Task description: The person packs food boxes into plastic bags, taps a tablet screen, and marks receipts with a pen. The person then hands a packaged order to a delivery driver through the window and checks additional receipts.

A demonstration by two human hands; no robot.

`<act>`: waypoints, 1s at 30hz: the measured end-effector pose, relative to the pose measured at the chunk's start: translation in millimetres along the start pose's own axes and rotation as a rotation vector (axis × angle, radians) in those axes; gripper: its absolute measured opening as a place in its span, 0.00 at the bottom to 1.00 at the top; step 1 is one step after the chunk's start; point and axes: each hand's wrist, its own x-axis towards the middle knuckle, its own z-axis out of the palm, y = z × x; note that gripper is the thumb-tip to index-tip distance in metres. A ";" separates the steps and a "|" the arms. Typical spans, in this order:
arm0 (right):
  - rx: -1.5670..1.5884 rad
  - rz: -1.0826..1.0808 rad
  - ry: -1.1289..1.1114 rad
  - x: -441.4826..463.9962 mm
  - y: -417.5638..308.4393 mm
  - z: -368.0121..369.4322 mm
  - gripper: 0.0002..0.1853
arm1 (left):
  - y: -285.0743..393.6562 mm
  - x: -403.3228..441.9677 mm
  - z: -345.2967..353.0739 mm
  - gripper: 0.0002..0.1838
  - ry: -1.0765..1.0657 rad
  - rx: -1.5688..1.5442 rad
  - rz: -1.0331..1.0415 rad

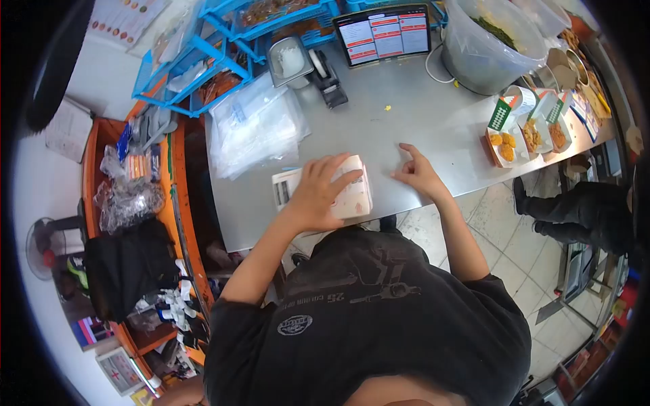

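A white stack, perhaps folded paper bags or a packet, [361, 196] lies near the front edge of the metal table [359, 128], with a dark printed label at its left end. Spread over its top is my left hand [315, 189], fingers apart and touching it. To the right of the stack, my right hand [421, 177] hovers above or rests on the table; I cannot tell which. Its index finger and thumb are stretched out, the other fingers partly curled, and nothing shows in them.
Clear plastic bags [254, 128] lie at left, near a tape dispenser [328, 81] and metal container [290, 62]. Behind stand a tablet [384, 34] and blue trays [196, 78]. A large lined bucket [491, 68] and filled food boxes [504, 149] occupy the right. Another person's legs [575, 210] show there.
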 end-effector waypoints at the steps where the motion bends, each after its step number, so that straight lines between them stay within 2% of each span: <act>1: 0.011 0.022 0.012 4.8 3.6 2.9 0.39 | -2.9 -2.1 14.8 0.48 -0.006 0.070 -0.007; 2: 0.022 0.035 0.027 10.8 -3.6 4.8 0.38 | -2.6 -1.0 15.2 0.49 -0.008 0.148 -0.012; 5: 0.056 -0.126 0.075 26.4 -26.1 22.8 0.34 | 9.8 -34.5 -0.7 0.47 0.258 0.023 -0.293; 8: -0.139 -0.360 0.069 55.8 -15.1 53.2 0.31 | -28.0 -108.7 77.5 0.42 0.747 -0.437 -0.921; 10: 0.042 -0.125 -0.218 49.0 -27.6 55.6 0.30 | -11.8 -112.0 87.8 0.39 0.604 -1.229 -1.081; 11: 0.124 0.000 -0.356 40.8 -36.5 53.3 0.29 | -6.4 -108.1 93.0 0.38 0.499 -1.634 -1.103; 12: 0.118 0.024 -0.383 32.5 -41.8 39.9 0.27 | -8.0 -100.6 94.9 0.37 0.462 -1.543 -1.014; 14: 0.049 0.123 -0.280 2.7 -52.1 10.4 0.24 | -23.0 -74.8 94.4 0.36 0.389 -1.364 -0.836; 16: 0.171 0.228 -0.179 -16.7 -45.2 -6.8 0.25 | -9.5 -30.8 51.0 0.38 0.219 -1.249 -0.816; 19: 0.339 0.293 -0.078 -26.2 -35.7 -9.7 0.27 | -62.6 8.3 107.0 0.42 0.453 -1.205 -0.827; 20: 0.256 0.290 0.002 -29.1 -45.2 -7.2 0.27 | -68.1 15.7 96.4 0.43 0.529 -1.485 -0.811; 22: -0.345 -0.186 0.450 -33.3 -69.2 8.7 0.25 | -75.6 20.8 59.4 0.45 0.666 -2.040 -0.756; 23: -0.647 -0.422 0.649 -37.7 -84.3 21.0 0.25 | -81.4 14.9 49.0 0.45 0.650 -2.059 -0.675; 24: -0.305 -0.209 0.552 -43.2 -118.5 30.2 0.24 | -89.1 7.6 39.0 0.45 0.638 -2.072 -0.593; 25: -0.248 -0.252 0.473 -41.6 -133.4 44.7 0.24 | -95.2 0.5 32.0 0.46 0.626 -2.083 -0.511; 26: -0.192 -0.293 0.392 -39.4 -144.7 60.3 0.24 | -99.5 -6.3 28.4 0.45 0.667 -2.029 -0.536; 28: -0.252 -0.647 0.282 -30.1 -180.2 104.7 0.26 | -110.0 -20.6 19.3 0.44 0.747 -1.912 -0.582; 30: -0.281 -0.990 0.021 -0.4 -212.2 174.7 0.32 | -107.1 -44.2 2.7 0.44 0.857 -1.767 -0.612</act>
